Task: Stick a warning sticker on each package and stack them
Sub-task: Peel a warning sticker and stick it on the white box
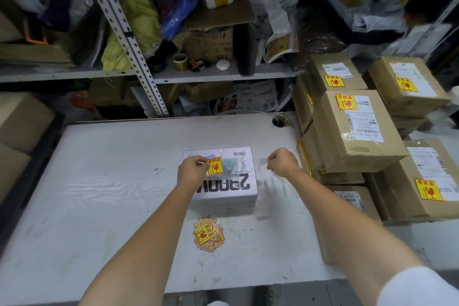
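Yellow warning sticker [215, 166] is hanging pinched by left hand [192, 169] over white box [221, 176] at table [111, 181] centre; right hand [282, 161] is hovering curled beside box, contents unclear; risk: one-handed lay-down skewing or creasing it, unbraced box sliding.

Two hands: left hand [192, 170] and right hand [282, 161]. One sticker [215, 166] sits in the left pinch, with one white box [224, 182] beneath it. Nearer than the grip lies one sticker pile [208, 233], uncountable. Right of the grip stand at least six cartons [355, 131], with four carton stickers [346, 102] fully visible.
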